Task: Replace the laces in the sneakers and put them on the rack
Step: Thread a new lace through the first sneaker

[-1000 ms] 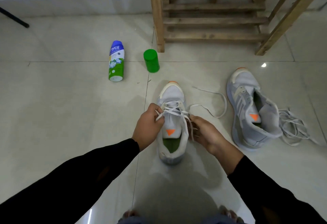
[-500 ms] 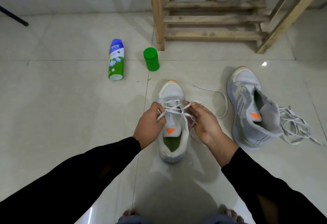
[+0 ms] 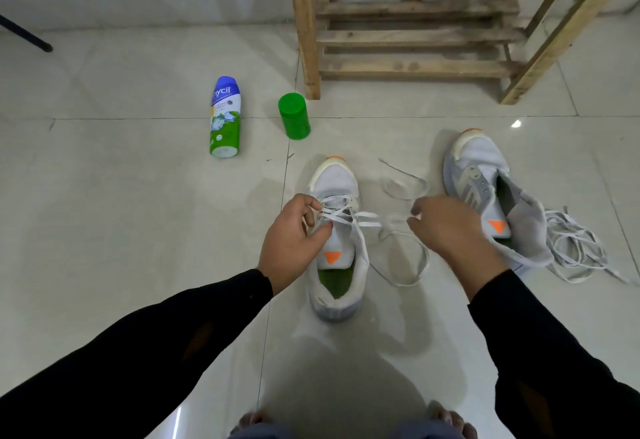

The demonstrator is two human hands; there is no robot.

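Observation:
A white sneaker point(image 3: 337, 182) with an orange tongue tag stands on the tiled floor in front of me, toe pointing away. A white lace point(image 3: 401, 276) is threaded through its front eyelets. My left hand point(image 3: 294, 244) pinches the lace at the shoe's left side. My right hand point(image 3: 446, 230), blurred, is out to the right of the shoe with fingers curled, and the lace runs to it in a slack loop. A second sneaker point(image 3: 481, 161) without laces lies tilted at the right, partly behind my right hand. The wooden rack point(image 3: 415, 36) stands beyond.
A loose pile of white laces point(image 3: 575, 248) lies right of the second sneaker. A blue and green bottle point(image 3: 225, 116) lies on the floor at the left, with a green cap point(image 3: 293, 116) beside it. A black pole point(image 3: 24, 35) crosses the far left. My toes point(image 3: 256, 421) show at the bottom.
My right hand has moved from the shoe's right eyelets out to the right, drawing the lace with it. My left hand stays at the shoe's left side.

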